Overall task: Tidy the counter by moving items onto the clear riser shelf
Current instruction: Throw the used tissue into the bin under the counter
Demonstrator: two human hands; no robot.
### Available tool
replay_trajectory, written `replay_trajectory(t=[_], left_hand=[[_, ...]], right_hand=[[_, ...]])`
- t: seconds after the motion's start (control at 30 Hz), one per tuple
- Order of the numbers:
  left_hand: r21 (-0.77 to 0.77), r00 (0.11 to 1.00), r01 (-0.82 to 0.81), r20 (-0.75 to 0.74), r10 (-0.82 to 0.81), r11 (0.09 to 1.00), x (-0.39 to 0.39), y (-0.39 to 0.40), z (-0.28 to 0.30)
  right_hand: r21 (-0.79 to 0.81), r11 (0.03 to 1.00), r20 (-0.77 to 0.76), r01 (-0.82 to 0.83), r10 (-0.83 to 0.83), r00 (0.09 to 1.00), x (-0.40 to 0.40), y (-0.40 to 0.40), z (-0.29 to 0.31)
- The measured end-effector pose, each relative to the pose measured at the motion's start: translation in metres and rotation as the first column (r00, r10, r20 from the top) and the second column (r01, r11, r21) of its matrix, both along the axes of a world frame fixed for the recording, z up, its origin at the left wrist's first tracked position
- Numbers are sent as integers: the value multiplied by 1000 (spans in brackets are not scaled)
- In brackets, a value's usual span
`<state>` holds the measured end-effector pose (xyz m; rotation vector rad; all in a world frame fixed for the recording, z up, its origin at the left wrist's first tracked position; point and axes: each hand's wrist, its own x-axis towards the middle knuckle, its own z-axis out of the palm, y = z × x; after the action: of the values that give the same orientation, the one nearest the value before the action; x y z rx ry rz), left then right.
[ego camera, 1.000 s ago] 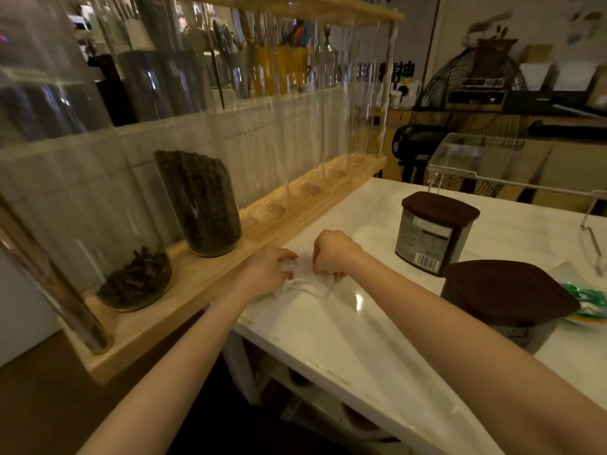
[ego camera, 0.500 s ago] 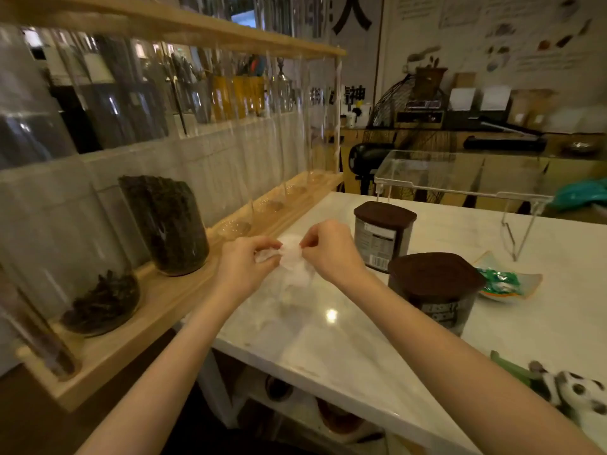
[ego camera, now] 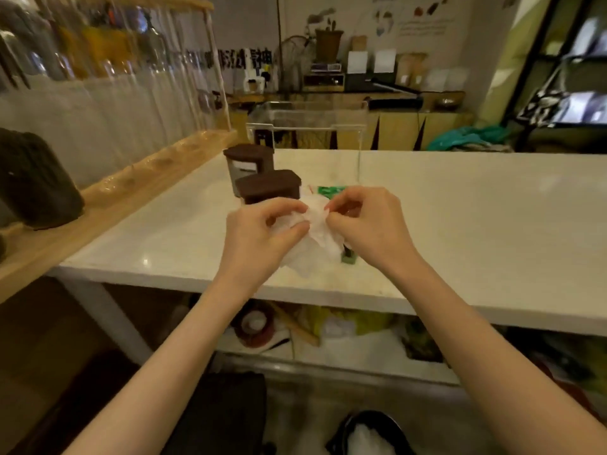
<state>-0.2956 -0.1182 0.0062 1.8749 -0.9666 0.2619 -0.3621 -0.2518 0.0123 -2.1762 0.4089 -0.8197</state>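
Note:
A crumpled white tissue (ego camera: 317, 239) is held above the white counter (ego camera: 460, 218) between both hands. My left hand (ego camera: 259, 231) pinches its left side and my right hand (ego camera: 368, 224) pinches its right side. Behind the hands stand two jars with brown lids, one nearer (ego camera: 267, 187) and one farther (ego camera: 249, 159). The clear riser shelf (ego camera: 308, 126) stands at the counter's far edge with nothing on top. A green packet (ego camera: 330, 191) lies just beyond my right hand, partly hidden.
A wooden rack (ego camera: 138, 178) with tall glass jars runs along the counter's left side. A small green object (ego camera: 348, 257) peeks out under the tissue. Clutter fills the shelf under the counter (ego camera: 328, 326). A bin (ego camera: 368, 435) sits on the floor below.
Both hands lifted the tissue off the counter's left corner and carried it right, in front of the jars. The view swung right, so the riser and jars sit centred.

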Motion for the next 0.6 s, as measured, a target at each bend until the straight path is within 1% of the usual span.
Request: replay_trajectory(t=[0.17,0.23,0.33,0.43,0.5,0.53,0.6], left_hand=[[60,981,179,-85,-174,982,-64,-39,-45],[81,956,260,-158,-245,962,-84,-52,-71],[120,908,343,-295,-296,932,-105,-69,-117],[220,825,452,-471,-312,864,-118,-85,-180],[268,765,497,-584,-271,825,-122,-96,-231],[309,754,511,-609,-246,802,-121,-102,-258],[423,780,532,-582,-230,734,-119,-112,-315]], right_hand=[[134,986,-67,101,-92,993,-81,-31,-51],[194,973,-106,126,-106,989,-110,-42,-78],[299,930,-165,214,-171,971,-147,-58,-128],[410,867,-279,282,-175,944,-171,-71,-194],[462,818,-345,343,-190,919,-180,-75,-246],[473,795,-384,379,-201,901,-183,-75,-274],[500,750,-460,433,-193,866,-186,-74,-332]])
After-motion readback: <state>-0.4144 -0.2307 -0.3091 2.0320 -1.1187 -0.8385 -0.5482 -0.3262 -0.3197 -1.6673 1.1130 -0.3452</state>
